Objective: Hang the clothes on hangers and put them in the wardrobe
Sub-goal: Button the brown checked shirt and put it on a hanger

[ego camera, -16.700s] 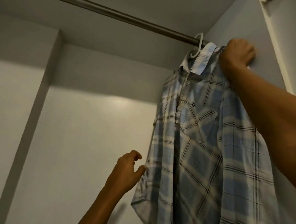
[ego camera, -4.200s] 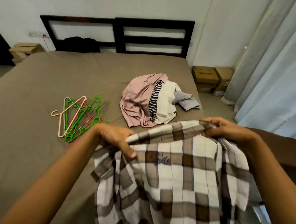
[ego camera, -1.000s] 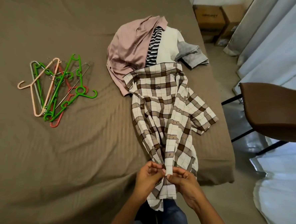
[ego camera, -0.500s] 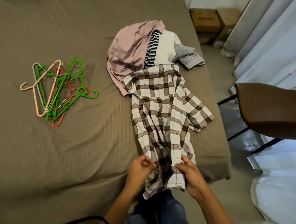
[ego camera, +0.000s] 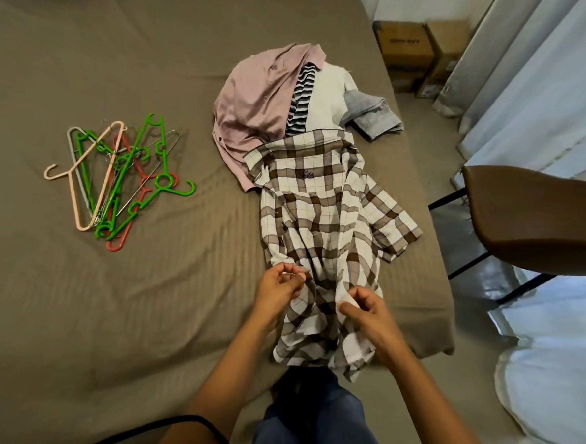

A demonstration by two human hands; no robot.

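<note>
Standing at the foot of the bed (ego camera: pixel 143 298), I'm working on the brown-and-white plaid shirt (ego camera: pixel 322 216). It's lying chest side up on the bed, collar touching the clothes pile, hem hanging over the edge against my jeans (ego camera: pixel 310 425). There's dark script stitched on the chest, but I'm not managing to read it. The print on the nearer cardboard box (ego camera: pixel 406 50) isn't legible to me either.

Compared with half a second ago, my hands are sitting higher up the shirt front and further apart. My left hand (ego camera: pixel 279 289) is pinching one front edge between thumb and curled fingers (ego camera: pixel 291 279). My right hand (ego camera: pixel 368 315) is pinching the white edge of the other panel the same way.

Both boxes are sitting closed on the floor past the bed corner, so I can't tell what's inside. The hangers (ego camera: pixel 116 173) (green, peach, red, grey, one wire) are lying tangled on the bed, well apart from the shirt on my left.
</note>
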